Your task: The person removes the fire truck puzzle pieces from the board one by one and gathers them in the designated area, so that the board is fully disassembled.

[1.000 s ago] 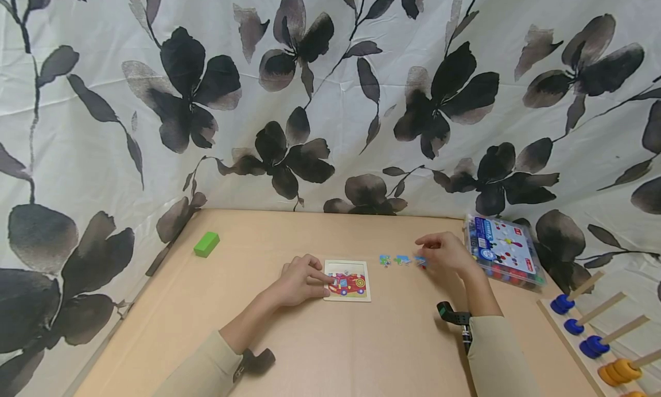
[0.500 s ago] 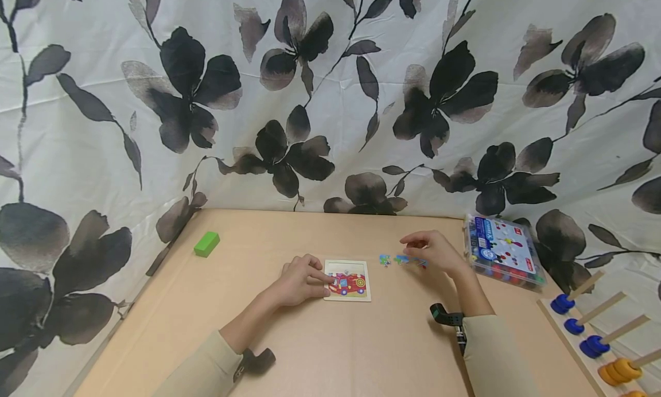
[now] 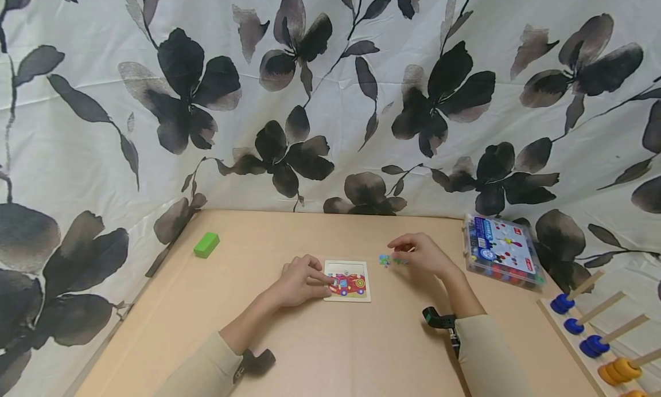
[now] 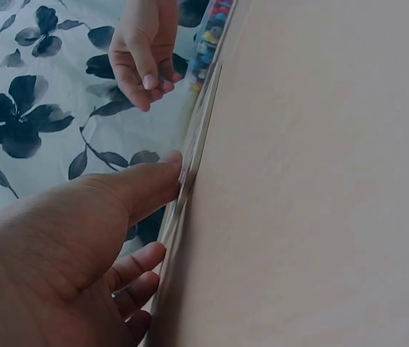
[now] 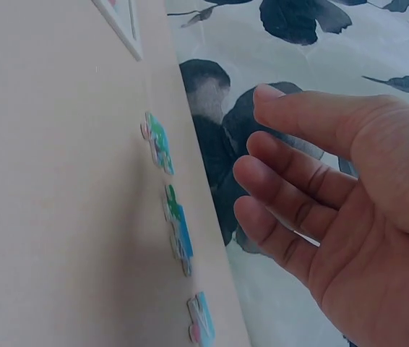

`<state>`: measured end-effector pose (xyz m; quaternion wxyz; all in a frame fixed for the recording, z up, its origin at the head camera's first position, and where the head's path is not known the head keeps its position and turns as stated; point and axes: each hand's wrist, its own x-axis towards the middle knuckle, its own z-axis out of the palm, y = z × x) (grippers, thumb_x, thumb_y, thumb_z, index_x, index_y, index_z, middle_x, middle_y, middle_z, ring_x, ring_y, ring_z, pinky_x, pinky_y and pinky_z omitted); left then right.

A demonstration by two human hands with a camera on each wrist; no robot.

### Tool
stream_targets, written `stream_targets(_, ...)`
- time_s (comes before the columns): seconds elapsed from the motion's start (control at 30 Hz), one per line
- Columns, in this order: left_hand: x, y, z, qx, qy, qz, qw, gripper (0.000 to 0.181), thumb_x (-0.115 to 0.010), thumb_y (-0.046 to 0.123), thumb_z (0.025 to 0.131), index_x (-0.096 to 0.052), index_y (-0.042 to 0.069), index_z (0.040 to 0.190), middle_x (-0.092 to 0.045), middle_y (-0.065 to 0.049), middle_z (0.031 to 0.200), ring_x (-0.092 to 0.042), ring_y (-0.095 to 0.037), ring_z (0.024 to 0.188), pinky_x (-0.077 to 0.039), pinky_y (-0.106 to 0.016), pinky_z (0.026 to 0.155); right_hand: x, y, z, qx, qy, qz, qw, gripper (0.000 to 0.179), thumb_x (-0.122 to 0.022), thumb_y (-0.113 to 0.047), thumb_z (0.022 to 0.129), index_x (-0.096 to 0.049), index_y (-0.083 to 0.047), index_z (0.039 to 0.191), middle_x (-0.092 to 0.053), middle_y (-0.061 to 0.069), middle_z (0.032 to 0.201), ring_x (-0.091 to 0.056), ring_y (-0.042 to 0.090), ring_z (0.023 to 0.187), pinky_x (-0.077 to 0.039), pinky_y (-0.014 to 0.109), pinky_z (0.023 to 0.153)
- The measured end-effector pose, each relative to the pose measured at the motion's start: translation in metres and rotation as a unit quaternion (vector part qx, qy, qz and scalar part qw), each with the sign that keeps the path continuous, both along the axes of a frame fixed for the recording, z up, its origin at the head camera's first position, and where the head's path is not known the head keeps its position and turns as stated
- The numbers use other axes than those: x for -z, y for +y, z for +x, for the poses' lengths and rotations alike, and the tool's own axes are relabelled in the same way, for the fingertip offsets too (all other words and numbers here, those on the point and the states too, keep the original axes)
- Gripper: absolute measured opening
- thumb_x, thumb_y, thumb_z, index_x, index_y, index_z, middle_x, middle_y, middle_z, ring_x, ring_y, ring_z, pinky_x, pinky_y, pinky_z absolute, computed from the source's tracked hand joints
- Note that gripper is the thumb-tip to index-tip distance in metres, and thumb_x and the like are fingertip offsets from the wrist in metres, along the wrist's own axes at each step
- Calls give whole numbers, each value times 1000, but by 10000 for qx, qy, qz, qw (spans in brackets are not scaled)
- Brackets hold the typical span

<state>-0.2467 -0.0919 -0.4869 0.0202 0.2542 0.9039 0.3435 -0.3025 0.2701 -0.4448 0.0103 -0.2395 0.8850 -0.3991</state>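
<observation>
A small wooden jigsaw puzzle [image 3: 353,284] with a red vehicle picture lies in a pale frame at mid-table. My left hand [image 3: 299,281] rests at its left side, with thumb and fingertips touching it; the left wrist view shows the thumb [image 4: 147,184] stretched out against it. To the puzzle's right lie three loose jigsaw pieces, all visible in the right wrist view: a green-and-blue one [image 5: 158,143], a middle one [image 5: 178,228] and a blue-and-pink one [image 5: 200,318]. Above them hovers my right hand [image 3: 420,253], fingers loosely bent, nothing between them.
A green block [image 3: 206,245] lies at the back left. At the back right is a clear plastic box [image 3: 501,250] of coloured parts. Wooden pegs with blue and orange rings [image 3: 594,345] stand at the right edge. A floral curtain [image 3: 351,98] hangs behind the table.
My right hand has moved left over the loose jigsaw pieces, now covering the right-hand one in the head view. My left hand and the puzzle stay in place.
</observation>
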Motion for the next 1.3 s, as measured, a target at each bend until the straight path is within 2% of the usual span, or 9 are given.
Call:
stream_targets(0.27, 1, 0, 0, -97, 27, 77, 9999, 21, -84, 39, 87, -85, 28, 104, -57, 9, 111, -42, -17, 106, -27, -46, 91, -1, -11, 1, -154, 6, -50, 9999, 25, -75, -9, 95, -75, 1, 118, -75, 9, 101, -63, 20, 90, -53, 28, 80)
stream_targets(0.63, -2, -1, -2, -133, 127, 92, 9998, 21, -87, 33, 85, -85, 26, 104, -58, 5, 112, -44, -19, 108, -29, -45, 92, -4, -39, 5, -262, -13, 32, 9997, 24, -76, -10, 94, -77, -1, 117, -74, 4, 98, -62, 18, 88, -54, 29, 79)
stream_targets(0.9, -2, 0, -3, -198, 176, 94, 9996, 21, -88, 33, 84, -85, 26, 104, -59, 6, 111, -46, -18, 107, -29, -44, 91, -4, -59, 8, -469, -111, 90, 9988, 23, -75, -8, 94, -77, -3, 116, -75, 15, 108, -61, 19, 88, -52, 26, 79)
stream_targets(1.1, -1, 0, -4, -212, 241, 55, 9995, 24, -88, 34, 83, -85, 26, 105, -61, 7, 111, -48, -19, 109, -31, -44, 89, -1, -68, 9, -621, -189, 40, 9979, 23, -76, -9, 94, -77, -2, 116, -75, 16, 108, -60, 17, 87, -52, 26, 78)
stream_targets(1.3, -2, 0, -4, -334, 242, -27, 9991, 29, -89, 35, 81, -83, 24, 107, -63, 3, 112, -51, -21, 111, -34, -47, 93, 1, -74, 12, -735, -255, -9, 9970, 24, -76, -10, 94, -77, 0, 115, -75, 17, 109, -61, 19, 85, -52, 26, 78)
